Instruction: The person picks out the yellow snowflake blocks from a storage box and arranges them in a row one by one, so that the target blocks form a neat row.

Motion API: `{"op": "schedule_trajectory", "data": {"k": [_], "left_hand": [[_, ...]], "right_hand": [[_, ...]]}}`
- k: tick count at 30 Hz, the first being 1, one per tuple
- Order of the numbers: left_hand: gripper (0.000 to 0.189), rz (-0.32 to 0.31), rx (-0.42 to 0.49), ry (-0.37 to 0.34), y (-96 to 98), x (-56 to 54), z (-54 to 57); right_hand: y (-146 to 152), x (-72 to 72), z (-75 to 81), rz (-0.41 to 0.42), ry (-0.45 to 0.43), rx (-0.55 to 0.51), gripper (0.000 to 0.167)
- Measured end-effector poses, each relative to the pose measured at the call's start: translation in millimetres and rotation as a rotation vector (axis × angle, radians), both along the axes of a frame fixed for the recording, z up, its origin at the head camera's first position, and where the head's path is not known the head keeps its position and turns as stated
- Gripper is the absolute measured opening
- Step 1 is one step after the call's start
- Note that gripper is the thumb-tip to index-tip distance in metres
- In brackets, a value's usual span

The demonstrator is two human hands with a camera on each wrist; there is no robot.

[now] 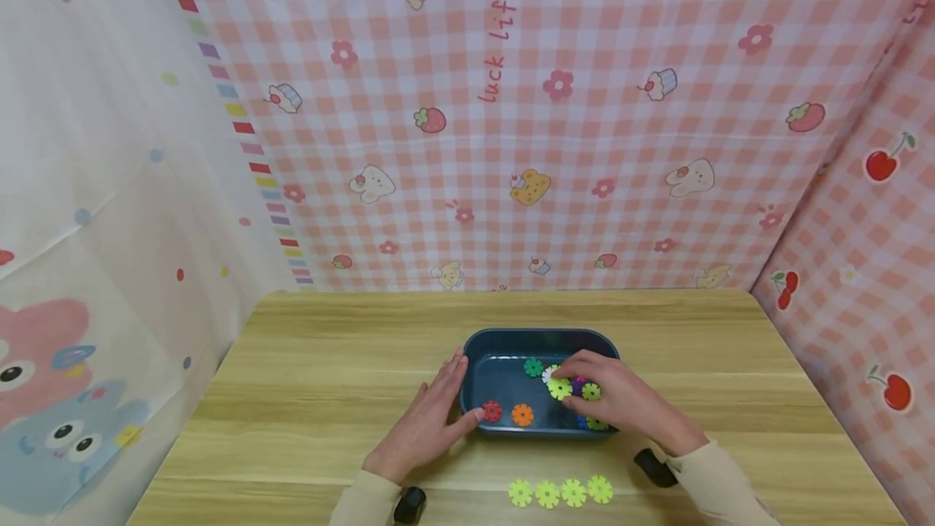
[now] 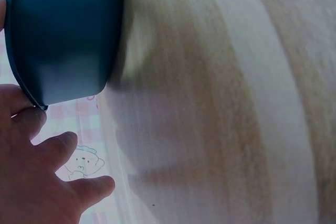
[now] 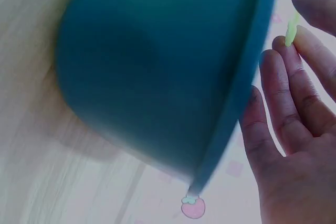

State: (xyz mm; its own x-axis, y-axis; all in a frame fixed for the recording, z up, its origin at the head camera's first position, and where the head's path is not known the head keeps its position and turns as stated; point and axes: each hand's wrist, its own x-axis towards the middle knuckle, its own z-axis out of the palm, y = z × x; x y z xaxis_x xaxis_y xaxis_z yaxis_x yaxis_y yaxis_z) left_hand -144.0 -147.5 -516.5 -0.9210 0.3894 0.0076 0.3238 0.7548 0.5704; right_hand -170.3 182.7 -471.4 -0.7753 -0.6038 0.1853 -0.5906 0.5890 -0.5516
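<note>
A dark blue rectangular bin (image 1: pixel 504 432) holds several toothed plastic snowflake discs. My left hand (image 1: pixel 431 420) rests at its left end, fingers fairly straight along the rim and thumb over the front left corner. In the left wrist view, fingertips of the left hand (image 2: pixel 37 156) touch the bin's rim (image 2: pixel 23 90). Over the bin's right half, my right hand (image 1: pixel 621 396) pinches a yellow-green snowflake disc (image 1: pixel 560 389) between thumb and fingers. That disc (image 3: pixel 291 29) appears edge-on in the right wrist view, above the rim. The right hand hides some discs under it.
Inside the bin lie a green disc (image 1: pixel 534 367), a red disc (image 1: pixel 493 411) and an orange disc (image 1: pixel 522 415). Several yellow-green discs (image 1: pixel 547 494) form a row on the wooden table (image 1: pixel 307 396) in front. A checked pink curtain (image 1: pixel 467 153) hangs behind.
</note>
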Motion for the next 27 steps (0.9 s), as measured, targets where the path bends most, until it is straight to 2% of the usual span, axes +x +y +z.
{"op": "schedule_trajectory", "data": {"k": [11, 20, 27], "left_hand": [[0.086, -0.004, 0.003, -0.003, -1.2, -0.2, 0.5], [0.084, -0.004, 0.011, 0.003, 0.4, -0.1, 1.0], [0.085, -0.010, 0.009, -0.003, 0.7, -0.4, 0.1]], "right_hand": [[9.6, 9.3, 3.7, 0.007, 0.123, -0.052, 0.028], [19.9, 21.5, 12.2, -0.029, 0.104, -0.058, 0.034], [27.0, 30.7, 12.5, -0.073, 0.173, -0.076, 0.033]]}}
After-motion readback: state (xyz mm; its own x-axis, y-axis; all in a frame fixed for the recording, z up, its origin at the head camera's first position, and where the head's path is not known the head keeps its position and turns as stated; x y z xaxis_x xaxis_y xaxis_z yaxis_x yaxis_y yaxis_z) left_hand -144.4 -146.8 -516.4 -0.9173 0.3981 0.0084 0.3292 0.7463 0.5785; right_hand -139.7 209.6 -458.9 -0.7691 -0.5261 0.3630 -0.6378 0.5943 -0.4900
